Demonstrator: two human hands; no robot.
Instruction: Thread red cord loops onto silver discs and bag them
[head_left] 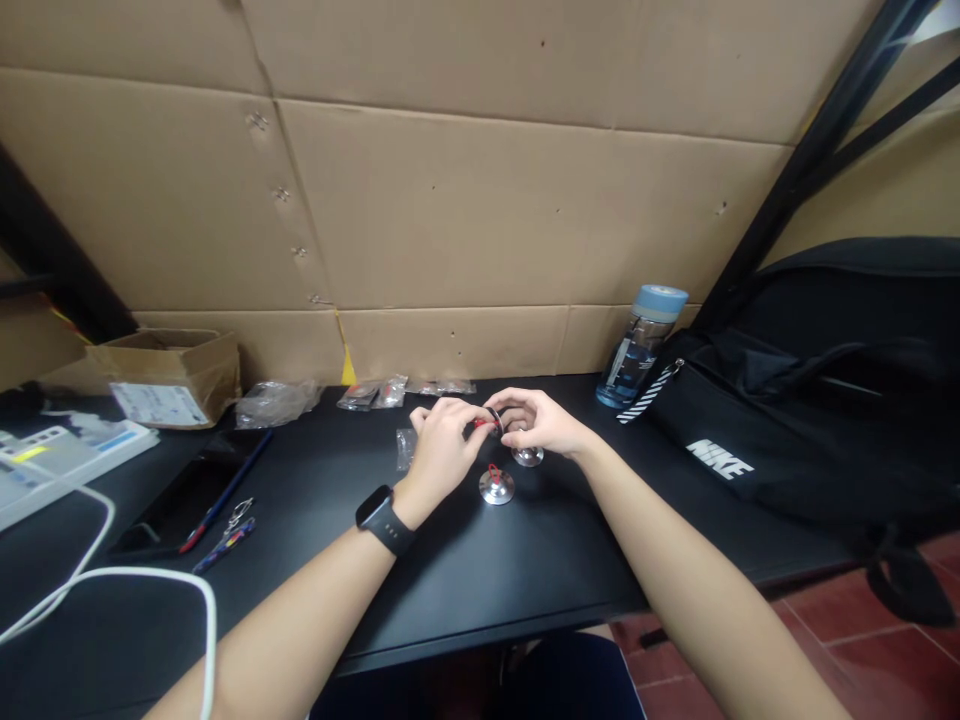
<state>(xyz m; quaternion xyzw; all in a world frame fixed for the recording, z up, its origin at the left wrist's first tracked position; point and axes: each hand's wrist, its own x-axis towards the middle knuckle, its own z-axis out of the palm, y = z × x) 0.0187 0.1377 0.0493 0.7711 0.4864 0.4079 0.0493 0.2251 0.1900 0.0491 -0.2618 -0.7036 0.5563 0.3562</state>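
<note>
Above the middle of the black table, my left hand [444,440] pinches the red cord of a small metal finger cymbal [494,422]. On the cymbal's other side, the fingers of my right hand [541,422] are curled around its rim. The cymbal is held tilted on edge and partly hidden by my fingers. A second finger cymbal [496,489], shiny silver with a red cord loop on top, lies on the table just below my hands. Partly under my right hand lies a third finger cymbal [529,457]. A clear plastic bag [405,449] is beside my left hand.
Several small packets [373,394] lie along the cardboard wall. To the left are a cardboard box [172,375], crumpled plastic [277,403], a phone-like dark device [199,485], a pen, keyring, power strip and white cable [150,574]. A water bottle [643,345] and black bag [817,400] stand right.
</note>
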